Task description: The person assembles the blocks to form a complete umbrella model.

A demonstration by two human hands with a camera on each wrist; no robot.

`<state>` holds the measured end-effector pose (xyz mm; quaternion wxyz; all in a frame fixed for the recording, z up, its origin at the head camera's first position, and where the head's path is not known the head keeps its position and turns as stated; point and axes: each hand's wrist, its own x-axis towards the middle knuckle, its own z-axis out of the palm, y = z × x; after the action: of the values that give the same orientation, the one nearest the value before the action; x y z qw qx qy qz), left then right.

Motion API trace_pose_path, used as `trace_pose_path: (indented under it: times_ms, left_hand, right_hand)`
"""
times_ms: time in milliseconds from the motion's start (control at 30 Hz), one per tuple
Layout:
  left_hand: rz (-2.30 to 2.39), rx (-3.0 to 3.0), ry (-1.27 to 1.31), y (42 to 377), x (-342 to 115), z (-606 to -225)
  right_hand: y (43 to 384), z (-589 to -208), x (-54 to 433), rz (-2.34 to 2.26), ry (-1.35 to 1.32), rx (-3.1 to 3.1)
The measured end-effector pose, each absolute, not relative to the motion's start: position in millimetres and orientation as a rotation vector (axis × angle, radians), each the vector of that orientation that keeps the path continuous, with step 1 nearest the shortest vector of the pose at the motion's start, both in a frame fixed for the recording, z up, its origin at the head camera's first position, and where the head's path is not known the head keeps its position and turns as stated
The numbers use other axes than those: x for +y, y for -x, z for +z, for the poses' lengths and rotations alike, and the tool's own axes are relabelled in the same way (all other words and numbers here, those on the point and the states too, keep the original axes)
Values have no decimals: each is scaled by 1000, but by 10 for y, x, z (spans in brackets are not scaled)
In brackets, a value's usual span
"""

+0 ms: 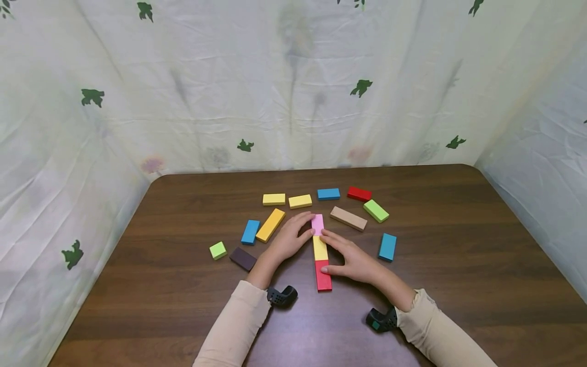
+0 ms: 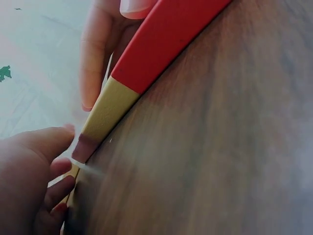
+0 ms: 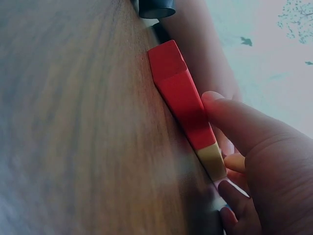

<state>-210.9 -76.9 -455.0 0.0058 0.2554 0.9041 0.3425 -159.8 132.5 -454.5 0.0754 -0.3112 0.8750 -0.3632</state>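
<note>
Three blocks lie end to end in a straight row on the table: a pink block (image 1: pixel 317 224) at the far end, a yellow block (image 1: pixel 320 248) in the middle and a red block (image 1: pixel 323 280) nearest me. My left hand (image 1: pixel 288 238) is at the left side of the pink block, index fingertip by its far corner and thumb by its near corner. From the right, my right hand (image 1: pixel 355 260) reaches over the row. Its thumb (image 3: pixel 215 98) touches the red block, and its fingertips rest by the joint between pink and yellow.
Around the row lie yellow blocks (image 1: pixel 273 199), blue blocks (image 1: pixel 328 194), a red block (image 1: pixel 359 193), green blocks (image 1: pixel 376 210), a tan block (image 1: pixel 348 218), an orange-yellow block (image 1: pixel 271 225) and a dark block (image 1: pixel 243 259). A white curtain (image 1: pixel 293 102) hangs behind the table (image 1: pixel 440 244).
</note>
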Motion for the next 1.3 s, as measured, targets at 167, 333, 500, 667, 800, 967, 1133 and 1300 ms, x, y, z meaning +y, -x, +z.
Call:
trace_pose_path:
  times_ms: [167,333,500,667,800,967,1133,1300]
  left_hand:
    - [1192,2884,-734,2088,-804,-4528]
    - [1290,2985,-700,2056,-875,-4485]
    - [1333,3086,-632,2045,-973,-4457]
    - [1345,3135,-560,2071,-1064,-4462]
    - [1354,3143,-507,2093,-1123,-4472]
    - [1332,3141,-419,2102,-1177,-4484]
    - [1256,3129,-349,2109,-1202,-4496]
    - [1198,3117,-354,2115,-1211,-4503]
  right_hand:
    - [1594,-4548,1330,-1093,918,2625]
    - [1586,-4540,1325,-1086,901,2630]
    - [1578,-4523,1321,-1086,886,2627]
    - [1580,-4521,1321,-1081,877,2631]
    - [1580,-4521,1319,-1083,879,2633]
    - [1582,-4526,1323,-1080,887,2633]
    - [1581,-4530,1320,-1078,898,2630]
    - [1571,-4522,1312,-1081,894,2629]
